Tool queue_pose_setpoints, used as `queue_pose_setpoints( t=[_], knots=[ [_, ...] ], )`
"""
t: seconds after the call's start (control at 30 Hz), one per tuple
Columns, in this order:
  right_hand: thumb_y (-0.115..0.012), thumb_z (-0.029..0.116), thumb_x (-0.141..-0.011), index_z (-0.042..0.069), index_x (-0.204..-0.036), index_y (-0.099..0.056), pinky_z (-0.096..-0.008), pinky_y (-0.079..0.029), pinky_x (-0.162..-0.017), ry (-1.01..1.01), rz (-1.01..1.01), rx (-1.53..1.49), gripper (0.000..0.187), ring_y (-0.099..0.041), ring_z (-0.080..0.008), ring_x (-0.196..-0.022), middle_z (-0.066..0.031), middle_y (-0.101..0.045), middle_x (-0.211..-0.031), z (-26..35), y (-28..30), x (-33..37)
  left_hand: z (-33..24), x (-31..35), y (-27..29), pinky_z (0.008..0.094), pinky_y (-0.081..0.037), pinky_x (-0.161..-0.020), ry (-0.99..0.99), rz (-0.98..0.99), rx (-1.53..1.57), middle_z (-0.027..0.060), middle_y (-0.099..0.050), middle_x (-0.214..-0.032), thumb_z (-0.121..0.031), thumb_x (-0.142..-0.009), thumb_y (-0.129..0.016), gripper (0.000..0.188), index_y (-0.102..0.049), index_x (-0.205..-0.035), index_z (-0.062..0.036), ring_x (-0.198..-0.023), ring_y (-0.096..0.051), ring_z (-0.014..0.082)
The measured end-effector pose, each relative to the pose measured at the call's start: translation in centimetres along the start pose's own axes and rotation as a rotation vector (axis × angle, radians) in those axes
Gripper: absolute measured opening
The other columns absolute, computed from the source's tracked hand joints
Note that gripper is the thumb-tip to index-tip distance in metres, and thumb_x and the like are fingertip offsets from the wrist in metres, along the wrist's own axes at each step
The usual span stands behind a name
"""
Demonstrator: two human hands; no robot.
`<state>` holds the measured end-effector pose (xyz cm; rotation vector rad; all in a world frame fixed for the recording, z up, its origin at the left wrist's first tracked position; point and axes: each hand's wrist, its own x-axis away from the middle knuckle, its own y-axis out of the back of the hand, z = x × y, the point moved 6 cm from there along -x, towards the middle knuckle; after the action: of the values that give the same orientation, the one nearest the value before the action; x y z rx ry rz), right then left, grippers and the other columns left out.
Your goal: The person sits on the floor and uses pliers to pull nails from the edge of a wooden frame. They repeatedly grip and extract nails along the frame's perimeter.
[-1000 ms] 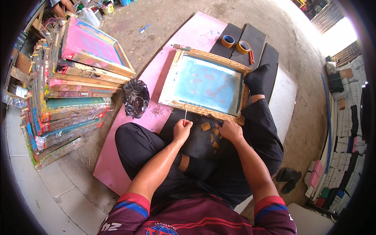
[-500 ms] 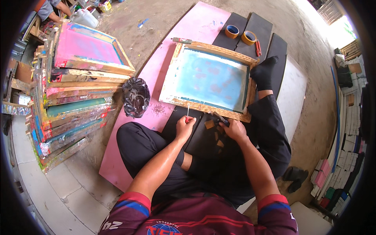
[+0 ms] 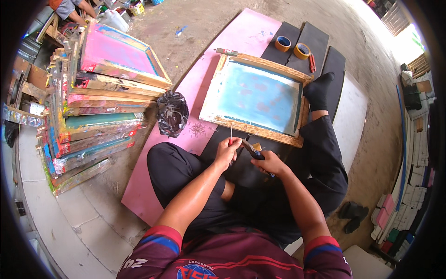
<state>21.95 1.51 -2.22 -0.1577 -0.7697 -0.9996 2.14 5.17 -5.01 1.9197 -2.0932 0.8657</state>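
Just short of a wooden screen frame [image 3: 267, 132], a slim red-handled tool [image 3: 231, 141] is gripped in the left hand [image 3: 226, 154], its metal shaft directed at the frame's near rail. The right hand [image 3: 271, 163] is clamped on a dark hand tool [image 3: 257, 154] (exact kind cannot be told), whose working end points at the left fingertips; contact there cannot be confirmed. Both hands are near each other. An amber flake [image 3: 256, 147] shows beside the dark hand tool.

Working room is bounded ahead by the near rail, on the left by the bent left knee [image 3: 165, 160] and on the right by the right leg [image 3: 325, 144]. The right foot [image 3: 319, 88], in a black sock, sits at the frame's right edge. Left of the frame, a black plastic bag [image 3: 172, 114] stands on a pink board [image 3: 251, 23]. Two tape rolls [image 3: 302, 51] lie past the far rail on black boards [image 3: 312, 39].

Markings: the maroon shirt [image 3: 241, 251] carries pale lettering and a globe emblem. Red labels appear on the stacked frames [image 3: 116, 83] at far left (print too small to read).
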Motion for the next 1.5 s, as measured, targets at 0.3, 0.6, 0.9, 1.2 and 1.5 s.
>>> queue_pose_setpoints(
  t=[0.3,0.6,0.9,1.2,1.5],
  knots=[
    [-0.067,0.027,-0.1,0.003,-0.122,-0.06,-0.0305,-0.051,-0.066,-0.083,0.221,-0.32,0.034,-0.068,-0.0143,-0.083,-0.0071,-0.07,-0.097,-0.4,-2.2,0.3,0.0,-0.4,1.3,0.0227,-0.035,-0.038,-0.04,-0.089,-0.085,0.005,-0.066,-0.079,-0.021,-0.1,-0.068,0.018,-0.068,-0.096,-0.003,-0.043,-0.046,0.0056],
    [-0.061,0.03,-0.104,0.003,-0.118,-0.057,-0.0309,-0.051,-0.06,-0.151,0.052,-0.295,0.03,-0.072,-0.0157,-0.084,-0.0075,-0.072,-0.1,-1.0,2.5,2.1,-1.5,-1.7,9.0,0.0285,-0.033,-0.033,0.03,-0.707,0.159,0.0042,-0.062,-0.072,-0.024,-0.096,-0.072,0.022,-0.06,-0.09,-0.0066,-0.039,-0.044,0.0119],
    [-0.061,0.029,-0.101,0.005,-0.101,-0.065,-0.032,-0.047,-0.056,-0.173,0.05,-0.246,0.024,-0.065,-0.0151,-0.07,-0.004,-0.068,-0.079,-0.3,5.7,2.2,-1.8,-2.2,11.0,0.03,-0.032,-0.034,0.057,-0.865,0.282,0.0028,-0.057,-0.071,-0.035,-0.095,-0.074,0.034,-0.056,-0.085,-0.0075,-0.04,-0.043,0.0133],
    [-0.062,0.035,-0.103,0.0,-0.101,-0.066,-0.0333,-0.057,-0.053,-0.407,0.168,-0.155,0.035,-0.069,-0.0171,-0.065,-0.0086,-0.071,-0.079,-0.4,8.4,0.5,-1.6,-2.4,9.9,0.0293,-0.034,-0.035,0.056,-0.828,0.245,0.0026,-0.058,-0.074,-0.035,-0.097,-0.071,0.031,-0.056,-0.093,-0.0084,-0.039,-0.043,0.0134],
    [-0.066,0.047,-0.096,-0.005,-0.088,-0.071,-0.0463,-0.056,-0.062,-0.372,-0.251,0.148,0.052,-0.071,-0.0319,-0.069,-0.0202,-0.072,-0.082,-5.1,5.8,-0.7,-2.2,-2.4,7.9,0.029,-0.034,-0.035,-0.018,-0.738,0.234,0.0041,-0.06,-0.074,-0.031,-0.098,-0.07,0.028,-0.057,-0.092,-0.0075,-0.038,-0.044,0.012]
  ],
)
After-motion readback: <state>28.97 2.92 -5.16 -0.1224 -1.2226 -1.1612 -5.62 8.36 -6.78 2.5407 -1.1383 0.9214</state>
